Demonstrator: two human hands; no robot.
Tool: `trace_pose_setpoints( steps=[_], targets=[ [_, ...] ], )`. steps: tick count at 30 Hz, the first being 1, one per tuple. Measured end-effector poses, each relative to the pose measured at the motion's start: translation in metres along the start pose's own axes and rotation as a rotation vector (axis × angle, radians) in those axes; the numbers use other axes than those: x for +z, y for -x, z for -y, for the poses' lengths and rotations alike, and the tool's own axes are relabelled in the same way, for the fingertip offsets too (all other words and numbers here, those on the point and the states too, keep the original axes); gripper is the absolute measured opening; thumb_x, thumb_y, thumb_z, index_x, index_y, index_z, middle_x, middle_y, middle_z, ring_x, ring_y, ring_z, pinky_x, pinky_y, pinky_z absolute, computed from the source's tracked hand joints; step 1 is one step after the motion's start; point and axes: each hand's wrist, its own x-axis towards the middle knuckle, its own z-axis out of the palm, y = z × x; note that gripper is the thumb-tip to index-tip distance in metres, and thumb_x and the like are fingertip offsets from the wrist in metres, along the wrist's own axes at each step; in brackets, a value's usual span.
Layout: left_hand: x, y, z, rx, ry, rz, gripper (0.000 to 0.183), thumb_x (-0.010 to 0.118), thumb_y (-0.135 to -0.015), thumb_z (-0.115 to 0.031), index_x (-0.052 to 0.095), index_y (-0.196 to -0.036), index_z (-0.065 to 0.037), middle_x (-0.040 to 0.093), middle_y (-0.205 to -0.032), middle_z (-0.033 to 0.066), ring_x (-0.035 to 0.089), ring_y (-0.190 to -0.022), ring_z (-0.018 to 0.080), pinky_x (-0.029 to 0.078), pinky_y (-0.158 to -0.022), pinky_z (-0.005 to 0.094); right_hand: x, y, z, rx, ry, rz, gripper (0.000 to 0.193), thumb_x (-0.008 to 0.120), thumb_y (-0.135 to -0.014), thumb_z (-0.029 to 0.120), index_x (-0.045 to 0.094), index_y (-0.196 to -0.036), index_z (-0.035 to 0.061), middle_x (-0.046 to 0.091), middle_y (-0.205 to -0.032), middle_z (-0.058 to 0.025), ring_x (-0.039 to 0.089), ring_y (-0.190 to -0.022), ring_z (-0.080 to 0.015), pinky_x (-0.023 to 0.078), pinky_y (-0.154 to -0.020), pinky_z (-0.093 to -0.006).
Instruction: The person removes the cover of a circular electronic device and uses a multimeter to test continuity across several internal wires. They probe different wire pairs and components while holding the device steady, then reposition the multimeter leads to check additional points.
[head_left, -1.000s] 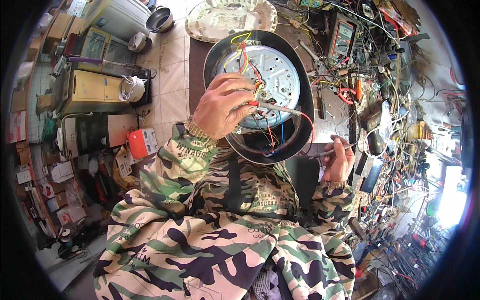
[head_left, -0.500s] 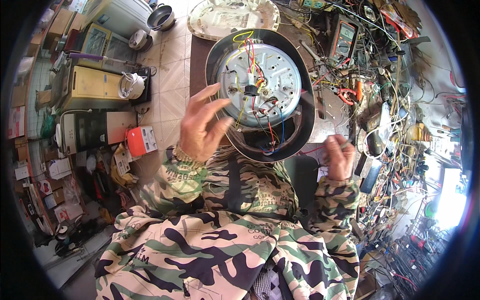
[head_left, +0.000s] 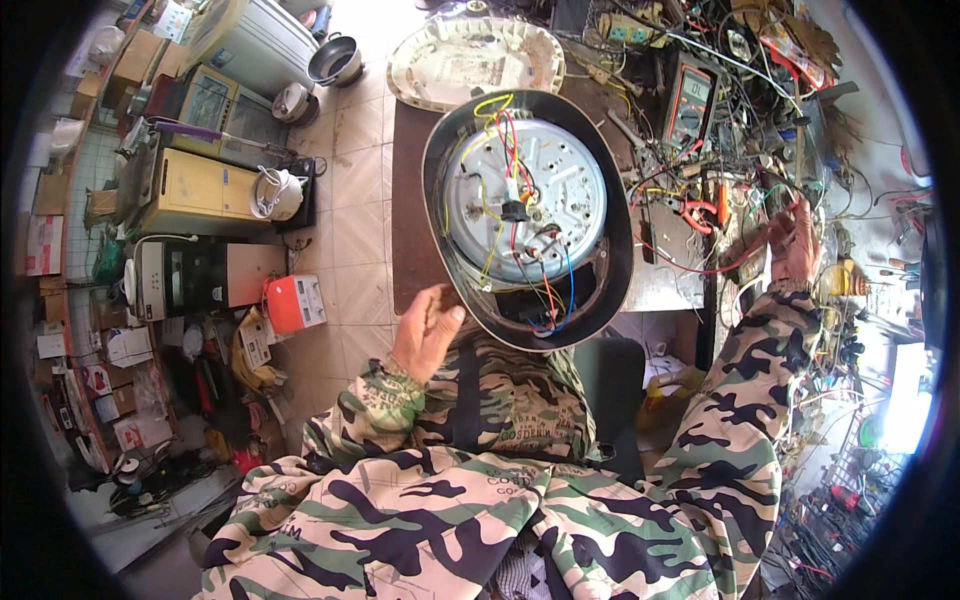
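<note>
An upturned oval appliance body, like a rice cooker's, has a dark outer shell [head_left: 432,205] and a round metal underside [head_left: 575,185]. Red, yellow and blue wires cross it, with a black connector [head_left: 514,211] near the middle. Just off the shell's lower left edge is my left hand [head_left: 428,332], fingers loosely bent, thumb apart, holding nothing. My right hand [head_left: 793,247] is stretched out among the clutter on the right. A red test lead [head_left: 700,270] runs up to its fingers and seems to be held there; the lead's end is hidden.
A cream oval base cover [head_left: 480,65] lies behind the shell on the brown table [head_left: 415,250]. A multimeter [head_left: 690,103] and orange-handled pliers [head_left: 705,212] sit on the right amid tangled wires and tools. Appliances and an orange-and-white box [head_left: 296,302] stand at left.
My right hand has moved far out to the right and away from me, the red lead trailing with it. My left hand has drawn back from the metal underside toward me.
</note>
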Motion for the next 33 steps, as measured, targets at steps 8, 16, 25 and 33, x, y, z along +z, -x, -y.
trace_pose_setpoints(
  steps=[8, 16, 25, 33],
  targets=[
    [-0.006, 0.001, 0.019, 0.036, -0.091, -0.063, 0.058, 0.061, -0.099, -0.039, 0.048, -0.133, 0.007, 0.062, -0.121, 0.0136, 0.06, -0.106, 0.0158, 0.052, -0.085, 0.0298, -0.057, -0.028, -0.129, -0.227, 1.1, -0.003, 0.056, 0.079, -0.077, 0.033, 0.065, -0.111, -0.009, 0.072, -0.094, -0.0198, 0.069, -0.088, -0.03, 0.054, -0.079, -0.0403],
    [-0.002, -0.004, 0.013, -0.043, -0.215, -0.063, 0.04, 0.066, -0.095, -0.034, 0.06, -0.107, 0.004, 0.066, -0.083, 0.0065, 0.062, -0.079, 0.0126, 0.05, -0.072, 0.0281, -0.053, 0.128, -0.201, 0.012, 0.718, 0.134, 0.04, 0.073, -0.081, 0.021, 0.067, -0.108, -0.0085, 0.072, -0.091, -0.0153, 0.067, -0.082, -0.0224, 0.054, -0.075, -0.0359],
    [0.006, -0.016, 0.014, -0.025, -0.036, -0.018, 0.046, 0.062, -0.099, -0.027, 0.049, -0.129, 0.005, 0.061, -0.111, 0.0071, 0.055, -0.094, 0.0112, 0.046, -0.086, 0.0276, -0.017, 0.274, -0.231, 0.39, 0.481, 0.351, 0.025, 0.069, -0.087, 0.012, 0.069, -0.102, -0.0089, 0.072, -0.082, -0.0136, 0.067, -0.073, -0.0159, 0.054, -0.067, -0.0317],
    [0.001, -0.013, 0.013, -0.125, 0.002, -0.037, 0.042, 0.058, -0.099, -0.024, 0.051, -0.13, 0.004, 0.061, -0.115, 0.0083, 0.056, -0.101, 0.014, 0.045, -0.091, 0.0302, 0.009, 0.201, -0.189, 0.179, 0.724, 0.322, 0.026, 0.069, -0.085, 0.02, 0.072, -0.099, -0.0027, 0.072, -0.074, -0.0157, 0.071, -0.07, -0.025, 0.054, -0.066, -0.0373]
  ],
)
